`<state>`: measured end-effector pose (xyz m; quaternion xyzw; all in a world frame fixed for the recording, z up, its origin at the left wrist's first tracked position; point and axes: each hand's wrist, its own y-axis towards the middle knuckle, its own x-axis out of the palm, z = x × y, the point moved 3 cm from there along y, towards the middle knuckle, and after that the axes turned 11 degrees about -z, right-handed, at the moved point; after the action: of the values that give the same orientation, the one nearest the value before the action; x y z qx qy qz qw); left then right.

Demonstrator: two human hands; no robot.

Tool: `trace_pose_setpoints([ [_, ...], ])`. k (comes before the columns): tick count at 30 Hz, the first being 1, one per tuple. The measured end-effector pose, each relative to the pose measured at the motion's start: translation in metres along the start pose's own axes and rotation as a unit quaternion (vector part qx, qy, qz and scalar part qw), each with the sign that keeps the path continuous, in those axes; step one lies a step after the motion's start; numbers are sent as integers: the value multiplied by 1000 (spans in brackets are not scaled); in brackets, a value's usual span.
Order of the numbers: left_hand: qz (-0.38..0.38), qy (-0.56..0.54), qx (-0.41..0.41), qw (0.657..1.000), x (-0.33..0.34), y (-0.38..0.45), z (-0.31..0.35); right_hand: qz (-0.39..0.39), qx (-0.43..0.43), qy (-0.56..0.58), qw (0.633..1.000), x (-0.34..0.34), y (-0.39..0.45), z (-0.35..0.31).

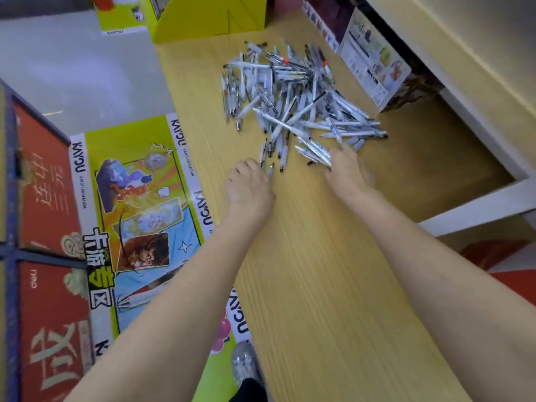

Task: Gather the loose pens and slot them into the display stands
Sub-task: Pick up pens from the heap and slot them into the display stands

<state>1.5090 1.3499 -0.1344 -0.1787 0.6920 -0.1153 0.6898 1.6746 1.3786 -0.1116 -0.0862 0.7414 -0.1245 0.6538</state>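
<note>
Both hands at near edge of pen pile (295,97) on wooden table (333,285): left hand (249,187) grip curled on one pen (270,171), right hand (348,169) grip closed round a few pens (314,152).

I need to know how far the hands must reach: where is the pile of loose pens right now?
In the head view the pen pile lies on the wooden shelf, upper centre, just beyond both hands and left of a printed box.

A heap of white pens (295,100) lay on the wooden worktop (319,271). The left hand (249,187) rested at its 7 o'clock edge, fingers (246,166) curled beside a pen. The right hand (348,169), at 5 o'clock, gripped several pens. A yellow box (208,18) stood at 11 o'clock.
</note>
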Motion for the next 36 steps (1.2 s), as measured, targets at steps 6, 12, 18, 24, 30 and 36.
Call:
trace_pose_setpoints([
  [6, -29, -123, 67, 990, -8, -18, 1, -25, 44, 472, 880, -6, -67, 17],
  [12, -101, -561, 161, 806, -18, -155, 9, -190, -13, 674, 713, -24, -188, 28],
  [18, -160, -746, 181, 621, -38, -261, 74, -184, -73, 613, 765, -45, -292, 81],
  [24, -142, -716, 259, 633, -44, -390, 179, -139, -132, 591, 784, -71, -408, 198],
  [30, -160, -600, 353, 700, -49, -474, 317, -30, -118, 634, 764, -110, -490, 336],
  [36, -209, -528, 400, 719, -65, -507, 438, 9, -118, 620, 776, -133, -524, 452],
])
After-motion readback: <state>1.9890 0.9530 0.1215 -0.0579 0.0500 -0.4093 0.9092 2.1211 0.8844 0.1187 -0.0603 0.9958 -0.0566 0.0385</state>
